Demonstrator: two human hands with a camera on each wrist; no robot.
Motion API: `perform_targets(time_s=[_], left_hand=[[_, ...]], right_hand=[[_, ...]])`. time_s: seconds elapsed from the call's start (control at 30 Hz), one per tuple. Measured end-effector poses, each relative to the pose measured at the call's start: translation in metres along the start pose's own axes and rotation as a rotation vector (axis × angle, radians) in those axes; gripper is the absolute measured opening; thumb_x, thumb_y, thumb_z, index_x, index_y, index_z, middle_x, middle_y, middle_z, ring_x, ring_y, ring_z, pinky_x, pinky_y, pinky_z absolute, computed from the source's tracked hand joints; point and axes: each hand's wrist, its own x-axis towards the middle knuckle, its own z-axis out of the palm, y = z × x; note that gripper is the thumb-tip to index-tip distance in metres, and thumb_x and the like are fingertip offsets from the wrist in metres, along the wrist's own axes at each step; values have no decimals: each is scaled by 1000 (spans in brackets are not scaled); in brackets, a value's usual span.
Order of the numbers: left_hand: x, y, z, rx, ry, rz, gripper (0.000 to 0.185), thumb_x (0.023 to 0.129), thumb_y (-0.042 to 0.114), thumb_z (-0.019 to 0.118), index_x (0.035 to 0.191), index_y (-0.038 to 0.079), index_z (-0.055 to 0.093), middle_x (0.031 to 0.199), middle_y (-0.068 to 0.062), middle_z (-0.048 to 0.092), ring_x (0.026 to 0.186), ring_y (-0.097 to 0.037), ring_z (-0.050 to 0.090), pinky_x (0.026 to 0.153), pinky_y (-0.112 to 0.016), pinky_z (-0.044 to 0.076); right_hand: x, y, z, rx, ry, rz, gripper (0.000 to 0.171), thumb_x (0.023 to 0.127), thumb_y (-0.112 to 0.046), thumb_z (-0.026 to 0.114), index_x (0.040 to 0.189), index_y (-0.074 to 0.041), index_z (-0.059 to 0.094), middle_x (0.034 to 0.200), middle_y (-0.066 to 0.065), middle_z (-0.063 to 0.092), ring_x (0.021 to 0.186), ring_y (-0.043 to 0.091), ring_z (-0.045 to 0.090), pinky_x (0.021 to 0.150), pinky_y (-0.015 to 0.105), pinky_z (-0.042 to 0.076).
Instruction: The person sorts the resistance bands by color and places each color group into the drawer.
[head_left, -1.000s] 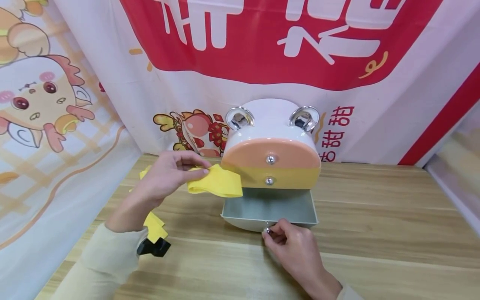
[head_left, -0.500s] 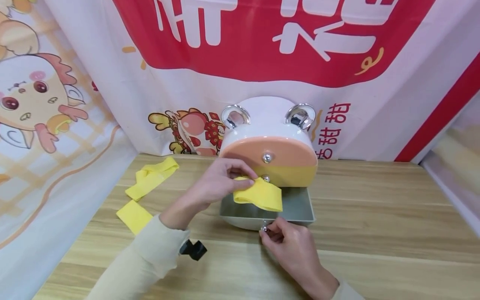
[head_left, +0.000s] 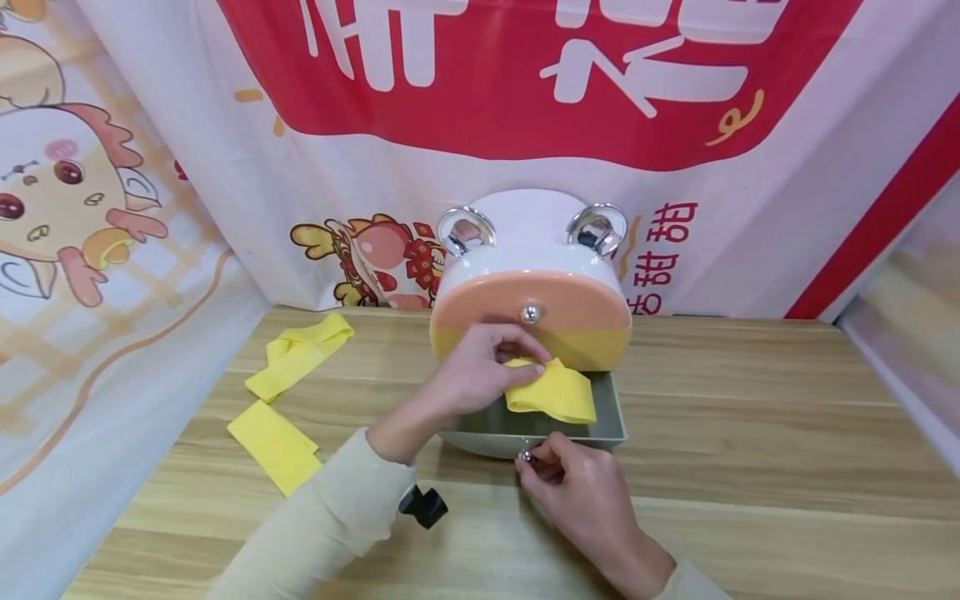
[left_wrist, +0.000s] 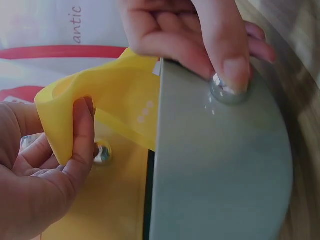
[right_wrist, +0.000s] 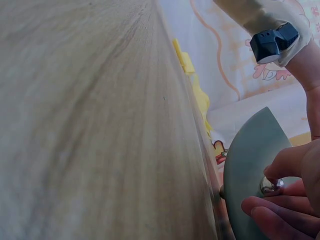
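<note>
A small rounded chest (head_left: 480, 300) with orange and yellow drawer fronts stands at the back of the table. Its bottom grey-green drawer (head_left: 468, 444) is pulled out. Over that drawer my left hand (head_left: 480, 371) pinches a folded yellow cloth (head_left: 562, 396), which hangs in a loop between thumb and fingers. In the left wrist view, part of the cloth (left_wrist: 115, 95) passes behind the drawer front (left_wrist: 215, 160). My right hand (head_left: 588, 492) holds the drawer's silver knob (left_wrist: 227, 92) between thumb and fingers.
Two more yellow cloths, one looped (head_left: 303, 354) and one flat and folded (head_left: 277, 446), lie on the wooden table (head_left: 750, 450) at the left. A black wrist camera (head_left: 426, 506) sits at my left cuff. Printed curtains (head_left: 360, 167) hang behind and beside the table.
My left hand has carried the yellow cloth rightward from beside the chest to over the pulled-out drawer. My right hand stays on the knob.
</note>
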Motion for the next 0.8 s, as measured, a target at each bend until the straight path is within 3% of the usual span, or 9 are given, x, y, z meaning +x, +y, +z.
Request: perform_targets(time_s=[0.17, 0.33, 0.6, 0.8], left_hand=[[1, 3, 8, 14, 5, 5, 10, 88, 9, 69, 95, 16, 73, 105, 2, 68, 95, -14, 66, 78, -30, 55], [-3, -7, 12, 62, 12, -20, 10, 89, 11, 69, 95, 19, 72, 104, 7, 69, 96, -11, 66, 80, -30, 54], [-10, -19, 15, 191, 15, 45, 11, 89, 10, 69, 94, 20, 73, 98, 11, 70, 96, -8, 63, 87, -31, 52], [-12, -28, 13, 202, 41, 33, 11, 89, 11, 70, 96, 19, 73, 99, 9, 70, 92, -9, 65, 84, -32, 53]], right_hand=[[0, 0, -2, -7, -18, 13, 23, 69, -17, 84, 71, -23, 63, 64, -17, 65, 56, -8, 58, 51, 9, 48], [1, -1, -2, -3, -25, 2, 23, 69, -16, 84, 70, -23, 63, 65, -16, 65, 57, -8, 58, 52, 7, 47], [1, 1, -1, 3, 24, -50, 22, 70, -16, 83, 69, -24, 62, 64, -17, 64, 56, -6, 59, 53, 9, 47], [0, 1, -2, -18, 14, -28, 23, 69, -17, 84, 69, -23, 61, 63, -17, 64, 55, -8, 58, 53, 6, 45]])
